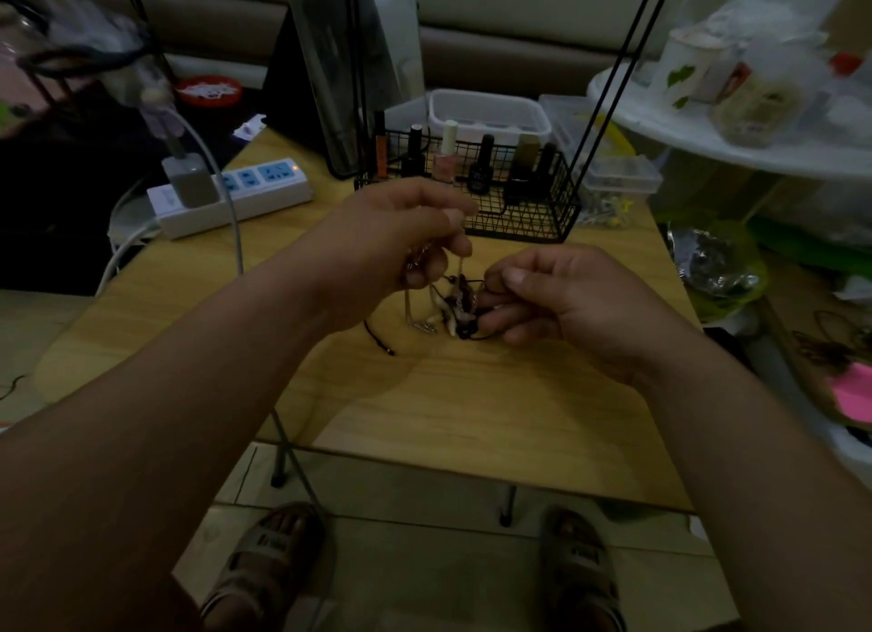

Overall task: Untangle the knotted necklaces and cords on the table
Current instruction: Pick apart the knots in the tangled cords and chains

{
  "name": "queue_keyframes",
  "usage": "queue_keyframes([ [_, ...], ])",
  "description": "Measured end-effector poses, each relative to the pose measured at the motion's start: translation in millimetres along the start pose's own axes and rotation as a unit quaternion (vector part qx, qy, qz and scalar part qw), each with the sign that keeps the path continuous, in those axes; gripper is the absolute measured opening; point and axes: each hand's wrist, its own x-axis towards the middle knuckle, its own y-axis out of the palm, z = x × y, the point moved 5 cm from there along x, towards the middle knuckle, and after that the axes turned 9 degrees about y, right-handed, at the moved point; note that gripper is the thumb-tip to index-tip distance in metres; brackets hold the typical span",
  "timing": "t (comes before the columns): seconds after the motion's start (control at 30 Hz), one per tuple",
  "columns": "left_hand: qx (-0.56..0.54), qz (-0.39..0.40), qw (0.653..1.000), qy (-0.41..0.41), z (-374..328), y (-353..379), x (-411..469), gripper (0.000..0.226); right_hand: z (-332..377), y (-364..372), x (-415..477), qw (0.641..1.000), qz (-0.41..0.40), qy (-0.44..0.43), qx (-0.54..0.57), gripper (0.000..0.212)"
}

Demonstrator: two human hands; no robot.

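A loose cord end (377, 339) lies on the bench (472, 405). Left hand (401, 239), raised, pinches a pale chain (465, 265) that drops steeply to the knot (460, 308). The knot hangs between both hands; whether it touches the bench cannot be confirmed. Right hand (561, 296), lower and nearer, pinches dark cord at the knot's right side. Judged: the next pull runs along the chain.

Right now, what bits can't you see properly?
Head view only:
- Tangle: small, dim, partly behind the right hand's fingers; strand count unclear.
- Chain: top hidden inside the left hand.
- Bottles in the wire basket: labels too small, dark.
- Shelf items, right: blurred.
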Motion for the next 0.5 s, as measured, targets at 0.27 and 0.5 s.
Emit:
queue_keyframes([
  [0.27, -0.217, 0.009, 0.975, -0.048, -1, 8, 0, 0.037, -10, -7, -10, 0.992, 0.044, 0.061, 0.105, 0.027],
  [0.5, -0.228, 0.019, 0.972, -0.051, 5, 15, 8, 0.039, -12, -11, -20, 0.99, 0.068, 0.06, 0.112, 0.03],
])
